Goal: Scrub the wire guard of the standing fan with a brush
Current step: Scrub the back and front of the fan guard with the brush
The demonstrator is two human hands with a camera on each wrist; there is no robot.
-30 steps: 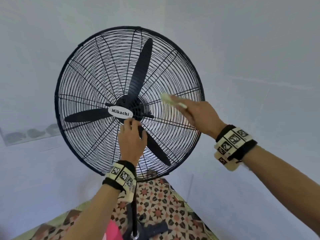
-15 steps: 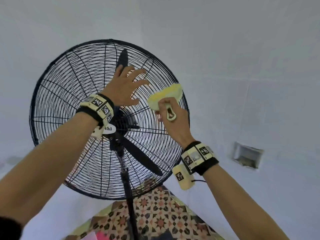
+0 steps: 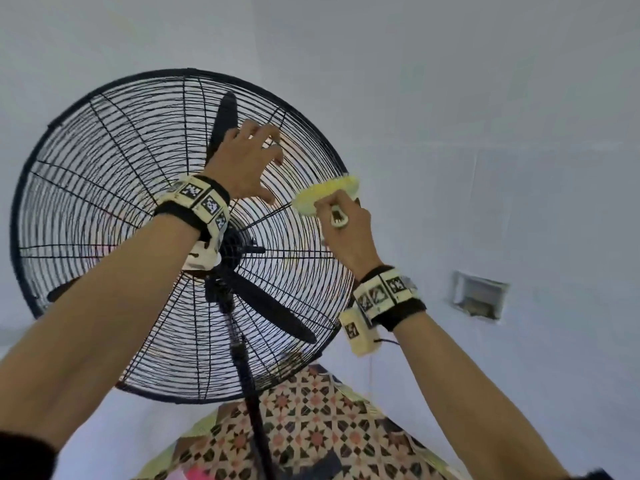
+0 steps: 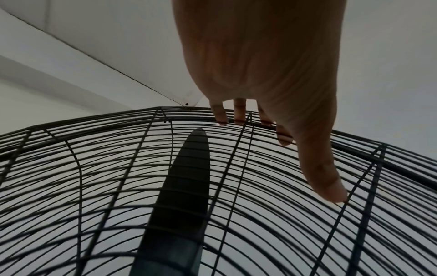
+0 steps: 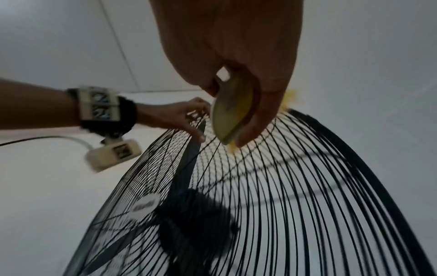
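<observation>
The standing fan's black wire guard fills the left and middle of the head view, with dark blades behind it. My left hand reaches up to the guard's upper part. Its spread fingertips and thumb rest on the wires near the rim. My right hand grips the cream handle of a yellow-bristled brush. The bristles lie against the guard's upper right wires, just right of the left hand. In the right wrist view the brush sits between thumb and fingers on the guard.
The fan's black pole runs down to a patterned cloth at the bottom. Pale walls stand behind, with a small recessed box at the right. A blade stands upright behind the wires under my left hand.
My left hand left the hub and rose to the guard's upper part, where its fingers now bend more. The right hand turned the brush and shifted it up and right along the wires.
</observation>
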